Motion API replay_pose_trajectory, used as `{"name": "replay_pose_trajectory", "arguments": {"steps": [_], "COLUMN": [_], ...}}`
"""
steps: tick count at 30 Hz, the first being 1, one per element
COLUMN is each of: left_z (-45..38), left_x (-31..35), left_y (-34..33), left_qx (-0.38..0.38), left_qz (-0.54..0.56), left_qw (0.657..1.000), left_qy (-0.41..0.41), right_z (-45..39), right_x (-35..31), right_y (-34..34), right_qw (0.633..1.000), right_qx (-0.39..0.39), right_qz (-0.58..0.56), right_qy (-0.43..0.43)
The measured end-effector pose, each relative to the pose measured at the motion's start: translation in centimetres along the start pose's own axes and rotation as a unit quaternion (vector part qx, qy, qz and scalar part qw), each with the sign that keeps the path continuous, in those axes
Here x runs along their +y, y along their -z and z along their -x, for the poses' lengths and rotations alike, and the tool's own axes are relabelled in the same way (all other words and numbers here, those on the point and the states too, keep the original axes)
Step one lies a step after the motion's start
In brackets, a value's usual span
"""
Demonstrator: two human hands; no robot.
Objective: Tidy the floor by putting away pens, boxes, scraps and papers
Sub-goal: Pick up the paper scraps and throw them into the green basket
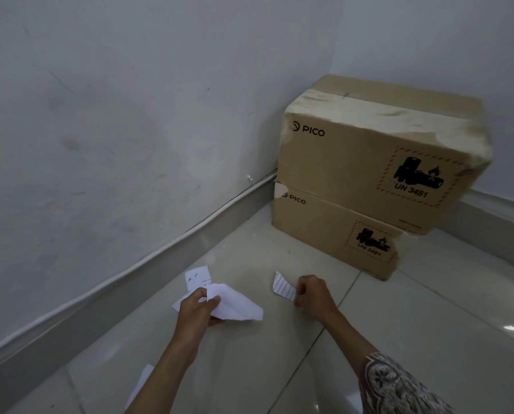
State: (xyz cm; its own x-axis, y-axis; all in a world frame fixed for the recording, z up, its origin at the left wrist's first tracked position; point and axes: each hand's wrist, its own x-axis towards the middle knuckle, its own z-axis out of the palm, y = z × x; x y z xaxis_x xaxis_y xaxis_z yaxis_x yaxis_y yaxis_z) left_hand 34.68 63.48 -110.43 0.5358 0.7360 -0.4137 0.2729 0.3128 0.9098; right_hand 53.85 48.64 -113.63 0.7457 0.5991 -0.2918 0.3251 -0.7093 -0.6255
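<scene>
**Both hands hold paper near two stacked boxes**

The left hand (197,307) sits at about 7 o'clock from the frame's centre, thumb and fingers curled round a bunch of white papers (234,306). The sheets fan out to the right of the hand, and one printed slip (197,276) sticks up at 12 o'clock from the knuckles. Whether that slip is in the grip or lying on the floor behind cannot be told.

The right hand (312,294) is at 5 o'clock from centre, fingers closed tight on a lined scrap (283,286) that pokes out toward 10 o'clock from the fist. A patterned sleeve (399,386) covers the upper right arm.

Two brown boxes (378,162) stand stacked in the wall corner at 2 o'clock, the upper one resting on the lower box (324,231) and overhanging it to the right. Both carry a printed battery warning label.

Another sheet (140,383) lies on the tiled floor (414,309) at 7 o'clock, well apart from both hands. A white cable (148,258) runs along the top of the grey skirting.
</scene>
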Motion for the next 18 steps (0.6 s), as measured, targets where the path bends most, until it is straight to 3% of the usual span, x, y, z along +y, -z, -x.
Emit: {"name": "replay_pose_trajectory", "arguments": {"steps": [4, 9, 14, 18], "left_z": [0.0, 0.7, 1.6, 2.1], "left_x": [-0.4, -0.9, -0.8, -0.3], "left_y": [0.0, 0.3, 0.9, 2.2], "left_qx": [-0.001, 0.015, 0.034, 0.071], "left_qz": [0.009, 0.014, 0.001, -0.025], "left_qw": [1.000, 1.000, 0.999, 0.997], "left_qy": [0.005, 0.016, 0.006, -0.014], "right_z": [0.6, 2.6, 3.9, 4.2], "right_x": [-1.3, -5.3, -8.5, -9.1], "right_y": [1.1, -0.6, -3.1, -3.7], "right_qw": [0.989, 0.929, 0.890, 0.882], "right_qx": [-0.014, -0.085, -0.219, -0.225], "right_qz": [-0.144, -0.360, -0.400, -0.413], "right_qy": [-0.024, -0.027, -0.018, -0.038]}}
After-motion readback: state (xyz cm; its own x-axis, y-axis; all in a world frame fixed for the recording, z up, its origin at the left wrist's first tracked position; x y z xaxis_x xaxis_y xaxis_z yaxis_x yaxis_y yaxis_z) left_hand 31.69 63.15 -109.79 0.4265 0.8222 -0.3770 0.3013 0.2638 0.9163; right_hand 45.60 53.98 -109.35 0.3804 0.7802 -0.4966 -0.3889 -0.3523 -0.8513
